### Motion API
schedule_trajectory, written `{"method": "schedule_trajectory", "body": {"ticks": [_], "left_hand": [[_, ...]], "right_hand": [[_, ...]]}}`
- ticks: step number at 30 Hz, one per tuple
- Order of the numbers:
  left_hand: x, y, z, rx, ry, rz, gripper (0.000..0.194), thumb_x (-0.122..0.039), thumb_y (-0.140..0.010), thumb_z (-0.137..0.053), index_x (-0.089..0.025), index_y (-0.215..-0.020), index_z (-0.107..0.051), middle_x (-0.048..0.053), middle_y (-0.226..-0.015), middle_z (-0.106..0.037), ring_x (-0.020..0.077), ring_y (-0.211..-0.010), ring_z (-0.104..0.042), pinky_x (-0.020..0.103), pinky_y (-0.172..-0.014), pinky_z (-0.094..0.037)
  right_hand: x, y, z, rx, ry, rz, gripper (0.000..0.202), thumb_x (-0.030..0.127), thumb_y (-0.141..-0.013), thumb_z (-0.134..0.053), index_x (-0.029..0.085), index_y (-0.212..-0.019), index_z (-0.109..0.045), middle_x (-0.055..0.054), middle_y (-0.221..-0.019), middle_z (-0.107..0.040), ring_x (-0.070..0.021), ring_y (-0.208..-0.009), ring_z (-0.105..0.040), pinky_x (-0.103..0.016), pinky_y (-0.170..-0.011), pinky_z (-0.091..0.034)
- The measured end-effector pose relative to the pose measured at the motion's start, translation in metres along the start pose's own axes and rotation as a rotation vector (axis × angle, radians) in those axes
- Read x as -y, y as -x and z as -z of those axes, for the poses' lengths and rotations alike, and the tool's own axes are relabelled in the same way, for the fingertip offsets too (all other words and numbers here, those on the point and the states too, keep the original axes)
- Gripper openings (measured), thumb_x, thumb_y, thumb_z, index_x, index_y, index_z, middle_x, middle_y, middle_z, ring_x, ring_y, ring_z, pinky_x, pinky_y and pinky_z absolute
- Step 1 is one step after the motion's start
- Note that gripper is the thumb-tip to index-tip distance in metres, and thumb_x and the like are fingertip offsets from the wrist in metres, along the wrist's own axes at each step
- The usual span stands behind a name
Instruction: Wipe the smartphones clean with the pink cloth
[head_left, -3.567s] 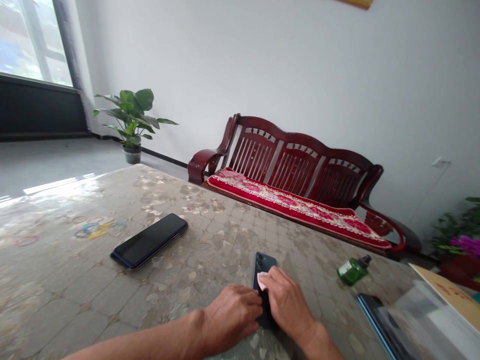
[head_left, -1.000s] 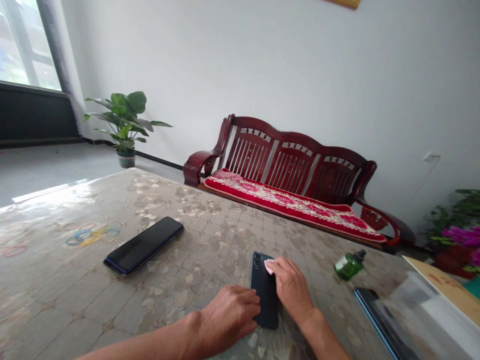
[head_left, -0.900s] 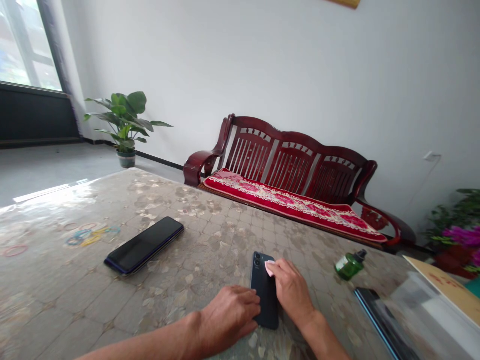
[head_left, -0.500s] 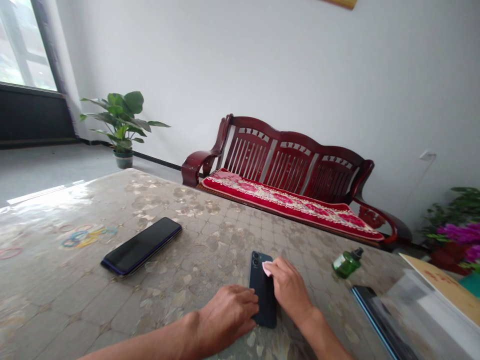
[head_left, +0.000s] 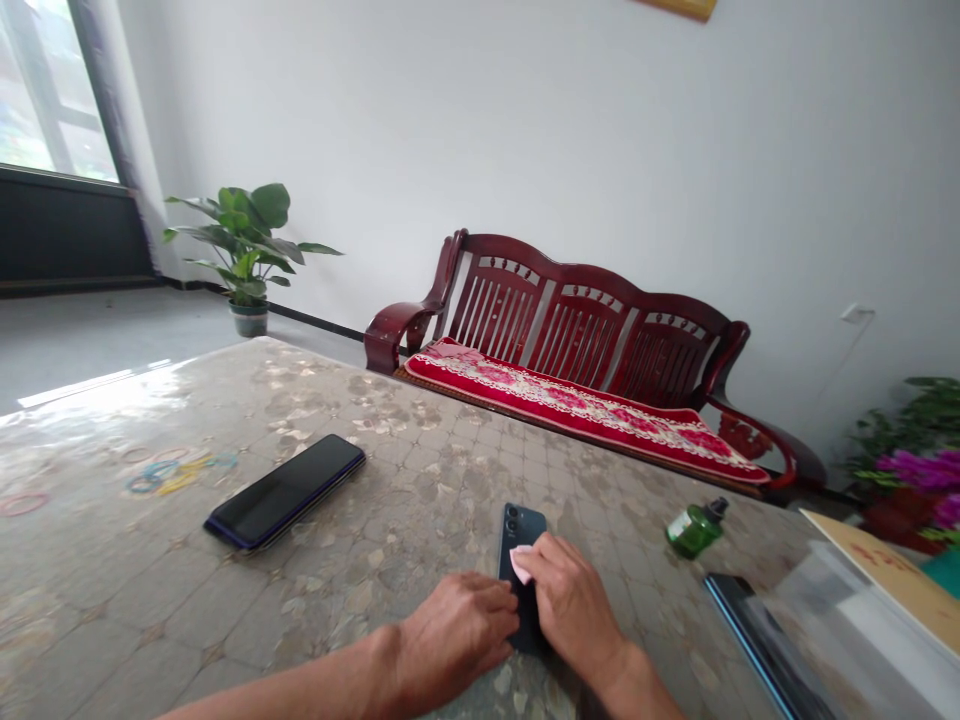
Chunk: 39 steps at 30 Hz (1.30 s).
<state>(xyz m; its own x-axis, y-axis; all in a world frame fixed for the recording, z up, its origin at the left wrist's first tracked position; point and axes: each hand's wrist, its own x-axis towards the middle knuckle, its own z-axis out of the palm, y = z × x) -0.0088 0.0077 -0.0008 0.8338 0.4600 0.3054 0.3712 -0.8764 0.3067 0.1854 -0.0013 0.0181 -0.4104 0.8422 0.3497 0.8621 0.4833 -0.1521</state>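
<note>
A dark blue phone (head_left: 531, 522) lies back up on the table, its cameras at the far end. My left hand (head_left: 463, 622) grips its left edge with bent fingers. Pinched in my right hand (head_left: 576, 598) is a small pale pink cloth (head_left: 520, 565), pressed on the phone's back just below the cameras. My right hand covers much of the phone's right side and lower part. To the left, a second phone (head_left: 289, 492) rests screen up, apart from both hands.
Several coloured rubber bands (head_left: 169, 474) lie at the far left of the patterned table (head_left: 405, 500). On the right are a green spray bottle (head_left: 694, 528), another phone (head_left: 750, 630) and a clear plastic-covered box (head_left: 885, 590). Beyond the table stands a wooden bench (head_left: 577, 330).
My right hand has slid the pink cloth left and toward me across the phone's back. My left hand stays at the phone's left edge.
</note>
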Motion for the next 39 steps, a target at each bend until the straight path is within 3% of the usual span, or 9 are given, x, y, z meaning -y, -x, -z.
{"method": "schedule_trajectory", "body": {"ticks": [5, 12, 21, 31, 39], "left_hand": [[0.003, 0.0, -0.004, -0.014, -0.001, -0.011, 0.01, -0.022, -0.089, -0.062, -0.021, -0.082, -0.055, -0.001, -0.096, -0.069, 0.0199, -0.091, -0.066, 0.029, -0.083, -0.05], [0.001, 0.0, -0.002, -0.005, -0.013, 0.001, 0.01, -0.022, -0.088, -0.063, -0.021, -0.082, -0.056, -0.001, -0.094, -0.068, 0.0196, -0.089, -0.066, 0.028, -0.081, -0.049], [0.003, 0.002, -0.007, -0.02, -0.007, -0.005, 0.011, -0.023, -0.088, -0.064, -0.021, -0.083, -0.054, -0.002, -0.098, -0.068, 0.0198, -0.092, -0.066, 0.029, -0.083, -0.05], [0.004, 0.001, -0.006, -0.028, 0.003, -0.013, 0.009, -0.023, -0.088, -0.065, -0.021, -0.085, -0.057, -0.002, -0.096, -0.068, 0.0191, -0.09, -0.066, 0.028, -0.083, -0.05], [0.002, 0.001, -0.002, -0.028, -0.013, -0.017, 0.01, -0.022, -0.089, -0.063, -0.021, -0.083, -0.056, -0.001, -0.096, -0.068, 0.0196, -0.092, -0.066, 0.028, -0.084, -0.051]], "right_hand": [[-0.004, -0.011, -0.007, -0.059, -0.007, -0.032, 0.031, 0.002, -0.09, -0.046, 0.023, -0.093, -0.068, -0.003, -0.088, -0.061, -0.0173, -0.087, -0.056, -0.027, -0.078, -0.041], [0.007, -0.004, 0.003, 0.057, -0.013, 0.035, 0.027, 0.004, -0.089, -0.048, 0.024, -0.091, -0.066, -0.002, -0.086, -0.06, -0.0167, -0.084, -0.054, -0.027, -0.075, -0.039], [0.002, -0.021, -0.012, -0.04, 0.016, -0.028, 0.029, 0.0, -0.088, -0.048, 0.022, -0.086, -0.065, -0.002, -0.088, -0.062, -0.0165, -0.087, -0.055, -0.026, -0.078, -0.04], [0.009, -0.01, -0.001, 0.065, 0.015, 0.002, 0.028, 0.003, -0.087, -0.049, 0.024, -0.093, -0.066, -0.001, -0.087, -0.059, -0.0168, -0.084, -0.053, -0.027, -0.075, -0.037], [-0.004, -0.019, -0.009, -0.021, 0.003, -0.075, 0.032, 0.001, -0.088, -0.046, 0.023, -0.092, -0.068, -0.002, -0.089, -0.062, -0.0164, -0.088, -0.056, -0.025, -0.08, -0.039]]}}
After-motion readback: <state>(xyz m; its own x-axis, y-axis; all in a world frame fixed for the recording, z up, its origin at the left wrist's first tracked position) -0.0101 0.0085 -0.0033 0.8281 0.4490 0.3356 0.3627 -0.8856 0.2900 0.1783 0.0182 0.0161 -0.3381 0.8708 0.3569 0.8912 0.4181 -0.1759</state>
